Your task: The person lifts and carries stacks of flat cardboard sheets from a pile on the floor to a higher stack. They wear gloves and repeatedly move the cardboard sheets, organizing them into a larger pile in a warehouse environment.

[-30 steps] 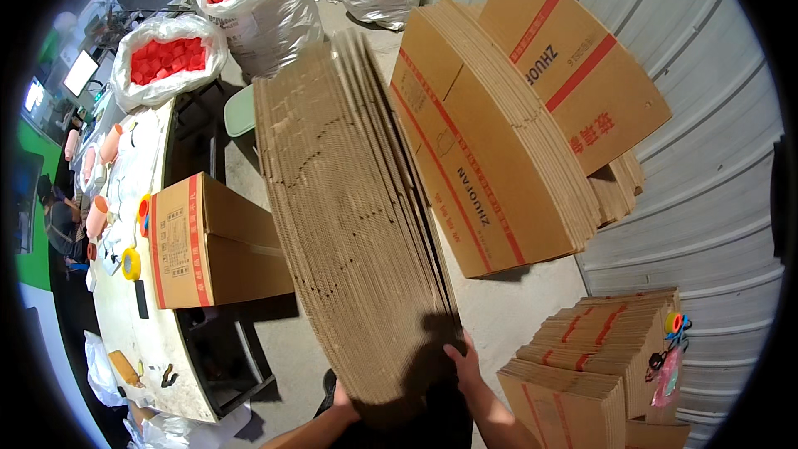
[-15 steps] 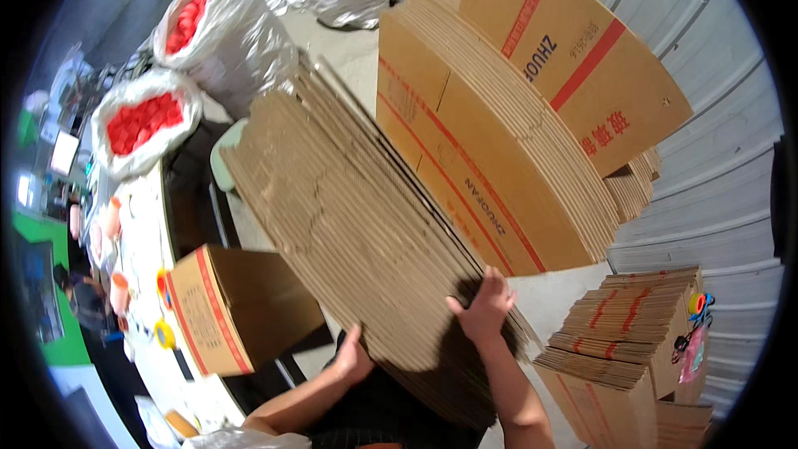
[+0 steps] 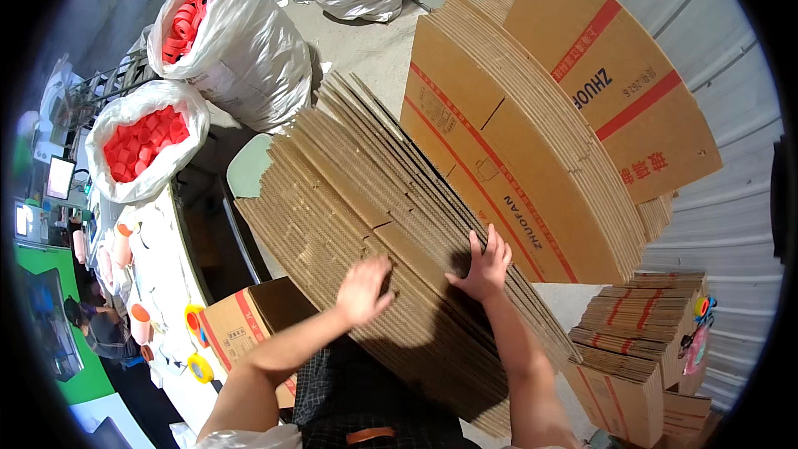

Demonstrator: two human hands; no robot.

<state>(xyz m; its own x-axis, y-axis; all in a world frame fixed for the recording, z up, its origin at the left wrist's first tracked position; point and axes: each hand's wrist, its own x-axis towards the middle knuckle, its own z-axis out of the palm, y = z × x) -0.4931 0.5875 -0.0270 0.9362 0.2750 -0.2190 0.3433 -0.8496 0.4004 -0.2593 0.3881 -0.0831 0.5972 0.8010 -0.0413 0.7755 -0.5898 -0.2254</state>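
A thick stack of flattened cardboard boxes (image 3: 332, 191) stands on edge in front of me, slanting from upper left to lower right. My left hand (image 3: 364, 291) is on the middle of its top edges, thumb apart from the fingers. Near the stack's right side, my right hand (image 3: 485, 264) has its fingers spread against the cardboard edges. Neither hand is closed around a sheet. The sheets part slightly along a line ahead of my left hand, and a few at the right side lean apart.
Taller flattened boxes (image 3: 474, 141) lean by the metal wall at right, with smaller bundles (image 3: 640, 324) below. An open carton (image 3: 241, 324) stands left, beside a white worktable (image 3: 166, 283) with tape rolls. White sacks (image 3: 258, 58) of red parts stand behind; a person (image 3: 108, 333) sits far left.
My left hand has moved from the stack's near left side up onto its middle. My right hand's fingers are more spread. The sheets show a wider parting, and the view has shifted.
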